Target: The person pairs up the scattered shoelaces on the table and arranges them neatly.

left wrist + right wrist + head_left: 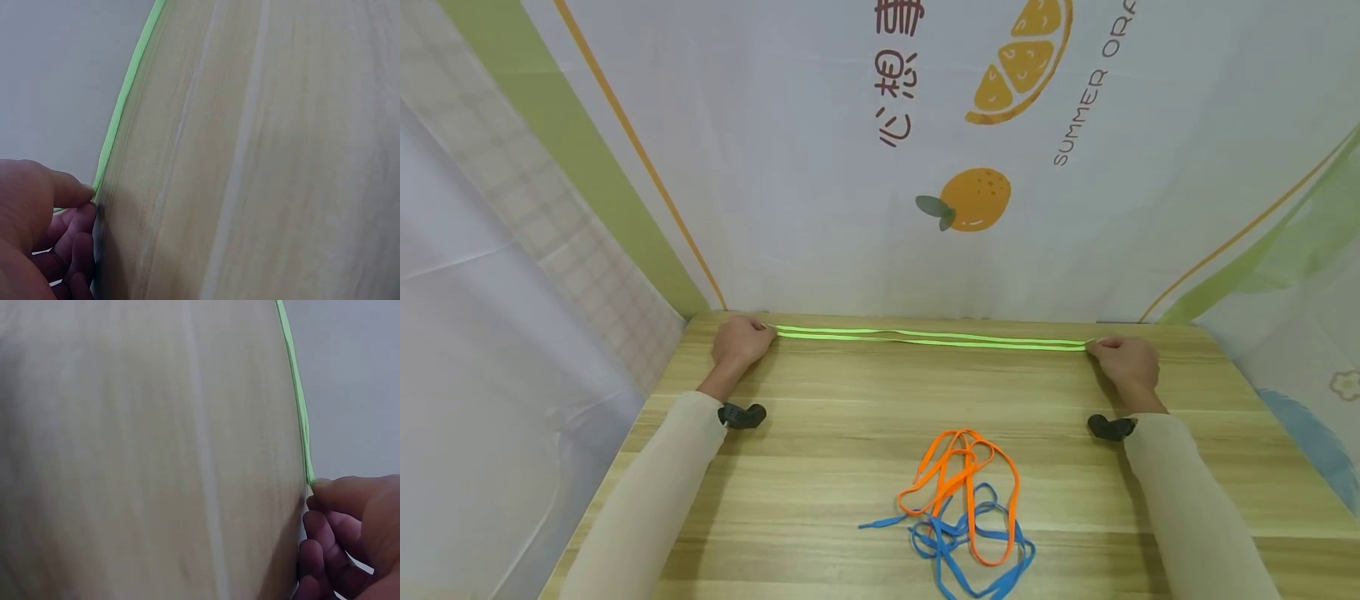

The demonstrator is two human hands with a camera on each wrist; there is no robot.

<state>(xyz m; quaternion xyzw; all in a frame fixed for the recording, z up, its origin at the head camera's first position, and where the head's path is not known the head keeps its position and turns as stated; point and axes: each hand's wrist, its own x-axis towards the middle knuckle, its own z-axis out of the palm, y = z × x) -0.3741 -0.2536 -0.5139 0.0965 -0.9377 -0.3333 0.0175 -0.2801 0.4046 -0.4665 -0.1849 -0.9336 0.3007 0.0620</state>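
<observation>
A bright green shoelace (985, 341) runs nearly straight in two side-by-side strands along the far edge of the table. Its left end is pinched between thumb and forefinger of my left hand (743, 340); the left wrist view shows the lace (128, 81) rising from those fingertips. At the other end my right hand (1127, 364) pinches the lace the same way, seen closely in the right wrist view, where the strands (298, 394) meet at the fingertips. Nearer the front lie a loosely looped orange shoelace (1015, 487) and a tangled blue shoelace (951, 565), the orange partly over the blue.
The wood-grain table (820, 467) ends at the back against a white hanging cloth (790, 167) printed with oranges and lettering. More cloth (490, 333) hangs on the left side, and patterned cloth (1315, 333) on the right. Small black devices (741, 416) sit at both wrists.
</observation>
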